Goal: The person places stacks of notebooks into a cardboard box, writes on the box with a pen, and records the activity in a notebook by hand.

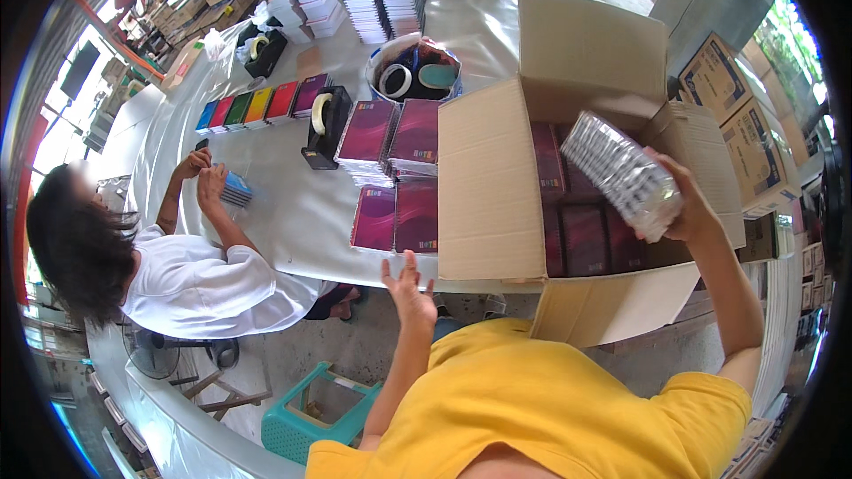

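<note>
My right hand (682, 200) grips a shiny, clear-wrapped bundle of spiral notebooks (619, 173), tilted above an open cardboard box (493, 191). Inside the box lie several purple notebooks (587, 235); the bundle and my hand hide some of them. My left hand (411, 295) is raised at the table's near edge, fingers spread, holding nothing. Just beyond it, stacks of purple notebooks (390, 137) stand side by side, with lower purple notebooks (373, 217) in front, close to the box's left flap.
A co-worker in white (209, 279) handles a small blue pack (236, 188) at the left. Nearby are a tape dispenser (327, 127), a row of coloured notebooks (259, 106), a round container (390, 55) and tall stacks (399, 0). A green stool (293, 421) stands below.
</note>
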Demonstrator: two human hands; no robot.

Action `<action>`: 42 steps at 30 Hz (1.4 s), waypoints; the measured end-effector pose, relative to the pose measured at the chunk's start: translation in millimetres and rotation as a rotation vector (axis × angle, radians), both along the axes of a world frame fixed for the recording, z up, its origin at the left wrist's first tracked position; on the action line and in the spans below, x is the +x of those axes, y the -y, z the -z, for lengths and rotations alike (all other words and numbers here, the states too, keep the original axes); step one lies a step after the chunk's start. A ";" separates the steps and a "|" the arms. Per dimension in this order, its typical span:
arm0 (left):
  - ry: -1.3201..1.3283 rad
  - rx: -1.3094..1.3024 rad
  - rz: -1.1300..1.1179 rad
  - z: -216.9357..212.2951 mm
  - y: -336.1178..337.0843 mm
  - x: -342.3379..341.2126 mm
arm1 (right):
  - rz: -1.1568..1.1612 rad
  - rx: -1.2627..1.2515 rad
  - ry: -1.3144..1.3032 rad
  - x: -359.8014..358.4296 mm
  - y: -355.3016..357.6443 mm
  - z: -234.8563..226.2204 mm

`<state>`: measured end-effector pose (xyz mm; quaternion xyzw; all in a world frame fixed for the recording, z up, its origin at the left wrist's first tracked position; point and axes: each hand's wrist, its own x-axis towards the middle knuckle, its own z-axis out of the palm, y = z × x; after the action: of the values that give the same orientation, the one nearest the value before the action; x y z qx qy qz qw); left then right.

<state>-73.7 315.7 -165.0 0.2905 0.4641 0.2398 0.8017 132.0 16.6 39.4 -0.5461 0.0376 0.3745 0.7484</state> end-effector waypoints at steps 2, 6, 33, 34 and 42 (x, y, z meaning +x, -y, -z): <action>-0.042 -0.052 0.016 17.1 16.0 21.2 | -0.232 -0.028 -0.132 6.4 11.4 29.7; 0.192 0.199 -0.042 66.3 10.9 48.8 | -1.250 -1.263 0.683 -12.4 -32.2 103.2; 0.213 0.869 0.047 -80.8 -64.0 71.2 | -0.077 -0.618 1.114 -26.7 -22.9 -57.2; 0.130 0.712 0.038 -47.8 -100.9 82.0 | -0.218 -0.833 1.148 -8.0 -1.4 -58.9; -0.095 0.406 0.135 4.1 -162.7 152.4 | -0.802 -1.465 0.761 7.8 -8.6 36.7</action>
<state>78.7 478.3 -169.1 0.4873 0.4231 0.2603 0.7182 139.8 25.2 2.7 -0.9427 -0.1756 0.2836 -0.0090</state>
